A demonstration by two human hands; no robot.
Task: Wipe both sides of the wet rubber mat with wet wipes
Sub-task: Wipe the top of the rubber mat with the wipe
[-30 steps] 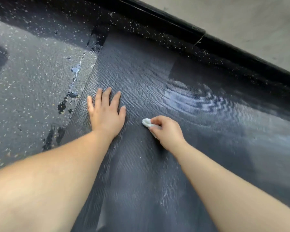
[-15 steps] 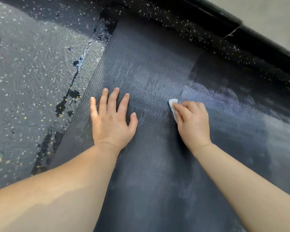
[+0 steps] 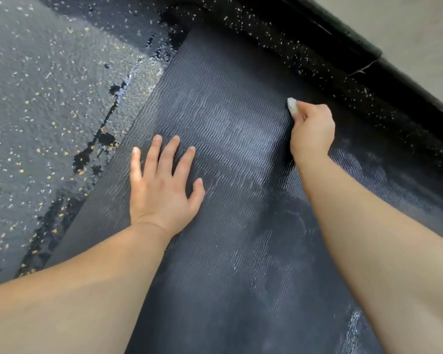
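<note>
A dark ribbed rubber mat lies flat on the floor and fills the middle of the view, with wet shiny streaks on it. My left hand rests on the mat near its left edge, palm down with the fingers spread. My right hand sits farther up the mat near its far right part. Its curled fingers hold a small bunched white wet wipe against the mat. Only the tip of the wipe shows beyond the fingers.
Speckled dark flooring lies left of the mat, with wet puddle patches along the mat's left edge. A black raised kerb runs diagonally behind the mat, and a pale grey surface lies beyond it.
My right hand has slid the wipe up and to the right across the mat, from beside my left hand toward the far edge. My left hand stays pressed on the mat.
</note>
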